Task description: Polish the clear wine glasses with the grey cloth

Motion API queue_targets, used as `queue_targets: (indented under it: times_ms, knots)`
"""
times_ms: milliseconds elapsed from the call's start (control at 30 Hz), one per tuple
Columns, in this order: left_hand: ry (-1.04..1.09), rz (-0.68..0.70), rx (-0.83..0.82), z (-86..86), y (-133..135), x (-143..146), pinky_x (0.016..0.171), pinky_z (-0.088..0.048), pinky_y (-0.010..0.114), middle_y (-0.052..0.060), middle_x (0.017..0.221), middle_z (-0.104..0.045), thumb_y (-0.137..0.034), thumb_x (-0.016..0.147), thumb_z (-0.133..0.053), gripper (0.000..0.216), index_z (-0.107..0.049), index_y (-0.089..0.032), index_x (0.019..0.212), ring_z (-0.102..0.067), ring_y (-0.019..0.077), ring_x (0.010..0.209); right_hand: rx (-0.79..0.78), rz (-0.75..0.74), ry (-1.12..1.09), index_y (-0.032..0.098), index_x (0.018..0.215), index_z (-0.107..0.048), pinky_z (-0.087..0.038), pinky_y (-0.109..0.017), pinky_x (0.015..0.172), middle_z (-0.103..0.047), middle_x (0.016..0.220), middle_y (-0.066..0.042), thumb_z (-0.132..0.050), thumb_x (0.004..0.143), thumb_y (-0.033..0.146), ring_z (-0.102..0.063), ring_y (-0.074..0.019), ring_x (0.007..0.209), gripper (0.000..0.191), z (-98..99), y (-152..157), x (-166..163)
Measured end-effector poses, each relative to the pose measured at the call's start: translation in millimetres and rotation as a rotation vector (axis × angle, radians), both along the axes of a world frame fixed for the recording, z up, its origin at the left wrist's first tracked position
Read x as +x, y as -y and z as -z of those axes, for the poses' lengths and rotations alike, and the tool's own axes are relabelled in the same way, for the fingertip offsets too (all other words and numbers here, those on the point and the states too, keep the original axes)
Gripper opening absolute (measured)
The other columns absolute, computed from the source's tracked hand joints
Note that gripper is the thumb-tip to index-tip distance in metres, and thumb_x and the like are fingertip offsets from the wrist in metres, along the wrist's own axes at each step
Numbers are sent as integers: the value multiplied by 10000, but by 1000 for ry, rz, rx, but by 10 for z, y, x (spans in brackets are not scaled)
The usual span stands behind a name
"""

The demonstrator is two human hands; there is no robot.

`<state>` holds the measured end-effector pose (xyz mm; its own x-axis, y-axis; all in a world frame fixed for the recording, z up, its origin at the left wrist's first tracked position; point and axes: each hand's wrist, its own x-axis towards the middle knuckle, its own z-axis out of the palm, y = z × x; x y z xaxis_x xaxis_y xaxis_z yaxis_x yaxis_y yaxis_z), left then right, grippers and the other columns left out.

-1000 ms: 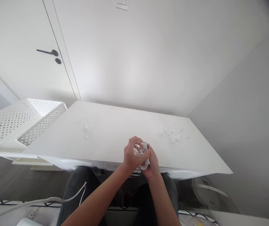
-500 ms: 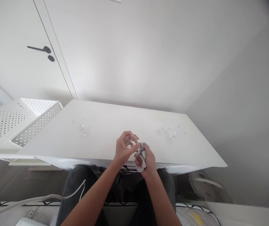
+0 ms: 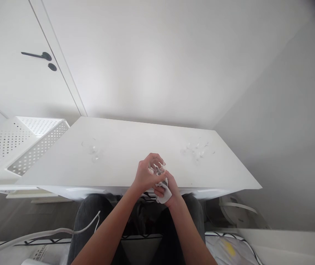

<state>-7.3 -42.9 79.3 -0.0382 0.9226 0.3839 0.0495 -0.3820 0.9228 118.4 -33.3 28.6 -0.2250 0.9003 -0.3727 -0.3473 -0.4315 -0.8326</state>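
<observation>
My left hand point(image 3: 145, 175) is wrapped round a small clear glass point(image 3: 156, 169), held above the near edge of the white table point(image 3: 135, 147). My right hand point(image 3: 168, 187) is closed on a white cloth point(image 3: 163, 194) pressed against the glass from below and the right. The two hands touch each other. One clear stemmed glass point(image 3: 91, 149) stands alone on the table's left side. A cluster of several clear glasses point(image 3: 197, 150) stands on the right side.
A white perforated shelf unit point(image 3: 16, 147) stands left of the table. A white door with a dark handle point(image 3: 37, 56) is behind it. A white cable point(image 3: 49, 233) runs across the lower left by my knees. A white round object point(image 3: 240, 217) sits under the table's right end.
My right hand with the cloth drew a little away from the glass, then came back against it. The view has drifted right, so the table and door sit further left.
</observation>
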Motion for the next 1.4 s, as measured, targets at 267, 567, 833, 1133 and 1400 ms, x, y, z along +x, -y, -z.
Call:
queue_targets:
  times_ms: [267, 567, 833, 1133, 1400]
  knots:
    - [-18, -301, 8, 201, -83, 130, 583, -471, 254, 36, 996, -717, -331, 813, -814, 325, -570, -250, 1013, -692, 167, 773, 612, 589, 794, 222, 1114, -683, -500, -346, 867, -696, 1055, -69, -543, 963, 309, -634, -231, 959, 223, -76, 35, 365]
    - [-255, -280, -123, 364, -416, 357, 705, -475, 327, 24, 1030, -715, -440, 812, -818, 392, -554, -273, 1049, -677, 214, 829, 816, -255, 1335, 266, 1418, -565, -460, -314, 692, -558, 1529, -76, -445, 843, 49, -688, -218, 902, 627, 24, 115, 451]
    - [-262, -168, -153, 373, -608, 639, 766, -479, 369, 37, 1073, -714, -419, 803, -835, 426, -539, -274, 1073, -676, 237, 864, 704, -360, 1549, 220, 1237, -675, -405, -320, 625, -629, 1435, -122, -456, 891, 52, -695, -192, 737, 442, 24, 76, 476]
    - [-239, -153, -125, 338, -154, 799, 986, -537, 443, 172, 1520, -465, -397, 885, -765, 715, -403, -270, 1489, -556, 301, 1320, 469, -334, 1655, 268, 1591, -451, -549, -382, 861, -365, 1710, -112, -427, 992, 211, -742, -266, 1057, 602, -26, -66, 828]
    - [-119, 845, -483, 346, 1217, 259, 932, -584, 425, 106, 1204, -703, -463, 993, -653, 316, -704, -206, 1170, -681, 253, 1075, 371, -301, 1727, 254, 1612, -433, -559, -419, 886, -273, 1755, -56, -402, 978, 236, -726, -301, 1103, 635, -9, -359, 1235]
